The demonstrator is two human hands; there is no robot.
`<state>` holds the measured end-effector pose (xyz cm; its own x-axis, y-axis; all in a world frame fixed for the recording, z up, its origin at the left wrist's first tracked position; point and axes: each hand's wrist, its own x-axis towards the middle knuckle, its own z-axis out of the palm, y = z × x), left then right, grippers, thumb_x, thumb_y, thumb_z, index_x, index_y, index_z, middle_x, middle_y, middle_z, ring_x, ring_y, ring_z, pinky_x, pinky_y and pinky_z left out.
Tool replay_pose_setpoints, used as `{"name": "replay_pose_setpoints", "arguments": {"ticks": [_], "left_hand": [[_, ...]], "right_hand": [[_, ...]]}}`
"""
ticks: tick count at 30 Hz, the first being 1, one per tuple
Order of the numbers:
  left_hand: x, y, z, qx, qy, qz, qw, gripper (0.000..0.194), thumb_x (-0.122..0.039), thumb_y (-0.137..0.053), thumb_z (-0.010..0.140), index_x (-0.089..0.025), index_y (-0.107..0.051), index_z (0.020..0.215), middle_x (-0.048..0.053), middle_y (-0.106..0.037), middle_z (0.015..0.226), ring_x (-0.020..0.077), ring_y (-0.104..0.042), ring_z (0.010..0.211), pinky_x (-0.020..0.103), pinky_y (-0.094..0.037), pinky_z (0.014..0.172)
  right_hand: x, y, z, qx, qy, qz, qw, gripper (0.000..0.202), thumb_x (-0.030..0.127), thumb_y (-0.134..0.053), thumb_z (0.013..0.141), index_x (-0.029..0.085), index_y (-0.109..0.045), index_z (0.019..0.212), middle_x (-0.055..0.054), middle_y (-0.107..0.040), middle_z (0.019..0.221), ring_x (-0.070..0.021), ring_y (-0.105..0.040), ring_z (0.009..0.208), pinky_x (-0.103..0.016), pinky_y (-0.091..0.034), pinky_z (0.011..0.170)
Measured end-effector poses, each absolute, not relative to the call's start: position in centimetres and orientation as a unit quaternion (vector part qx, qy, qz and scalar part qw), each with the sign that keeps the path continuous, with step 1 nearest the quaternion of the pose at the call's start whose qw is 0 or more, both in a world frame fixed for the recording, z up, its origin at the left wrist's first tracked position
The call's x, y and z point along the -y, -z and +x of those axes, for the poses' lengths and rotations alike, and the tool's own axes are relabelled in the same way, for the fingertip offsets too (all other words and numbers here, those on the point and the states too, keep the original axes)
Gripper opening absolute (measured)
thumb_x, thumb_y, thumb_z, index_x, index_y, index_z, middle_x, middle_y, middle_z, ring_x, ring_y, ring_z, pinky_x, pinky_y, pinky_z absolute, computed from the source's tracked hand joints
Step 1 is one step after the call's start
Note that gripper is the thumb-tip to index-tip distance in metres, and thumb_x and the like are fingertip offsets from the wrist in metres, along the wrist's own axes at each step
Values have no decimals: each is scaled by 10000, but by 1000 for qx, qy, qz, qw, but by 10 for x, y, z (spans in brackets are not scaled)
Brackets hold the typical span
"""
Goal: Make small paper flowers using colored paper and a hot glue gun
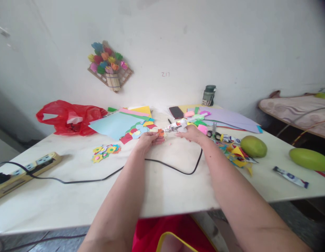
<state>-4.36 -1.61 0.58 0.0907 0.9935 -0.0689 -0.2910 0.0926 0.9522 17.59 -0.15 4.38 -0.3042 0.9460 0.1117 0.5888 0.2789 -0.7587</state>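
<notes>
Over the middle of the table, my left hand (149, 140) pinches a small orange paper flower (160, 132). My right hand (191, 134) is wrapped round a white hot glue gun (179, 125), whose nozzle points left, close to the flower; I cannot tell whether it touches. A black cord (175, 168) runs from the gun's side across the table to the left. Just beyond my left hand lie cut paper circles and shapes (135, 133). Nearer on the left sits a cluster of finished-looking paper flowers (106, 152) in yellow, green and orange.
At left are a power strip (33, 169) and a red plastic bag (70, 117). Coloured sheets (112, 124), a phone (176, 112) and a dark jar (208, 95) stand toward the wall. Scissors (214, 133), paper scraps (237, 156), green fruits (253, 146) and a glue tube (290, 176) lie right.
</notes>
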Motion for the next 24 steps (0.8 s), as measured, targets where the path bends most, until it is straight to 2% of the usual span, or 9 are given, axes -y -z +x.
{"name": "replay_pose_setpoints", "arguments": {"ticks": [4, 11, 15, 24], "left_hand": [[17, -7, -43, -426, -527, 417, 605, 51, -109, -636, 729, -63, -615, 734, 143, -686, 734, 221, -678, 724, 359, -550, 744], [18, -7, -43, -421, -529, 416, 608, 38, -94, -615, 742, -59, -610, 727, 147, -686, 721, 224, -679, 721, 335, -558, 706], [20, -11, -41, -430, -531, 409, 605, 34, -90, -622, 735, -62, -606, 725, 144, -685, 713, 222, -680, 704, 328, -560, 692], [19, -10, -42, -434, -531, 410, 602, 36, -94, -618, 737, -62, -614, 722, 146, -686, 717, 218, -679, 700, 338, -555, 719]], "right_hand": [[2, -45, 176, 746, -306, -515, 291, 246, 359, -650, 674, 146, -572, 767, 5, -537, 588, -55, -380, 376, -198, -326, 358], [2, -46, 175, 745, -295, -530, 276, 251, 375, -656, 667, 151, -556, 719, 25, -483, 521, -63, -384, 365, -205, -328, 364], [5, -48, 173, 739, -293, -543, 272, 286, 381, -666, 661, 150, -569, 797, 26, -491, 533, -65, -397, 373, -202, -337, 366], [2, -46, 175, 744, -285, -535, 280, 269, 385, -651, 675, 148, -571, 773, 25, -494, 532, -69, -401, 375, -207, -349, 366]]}}
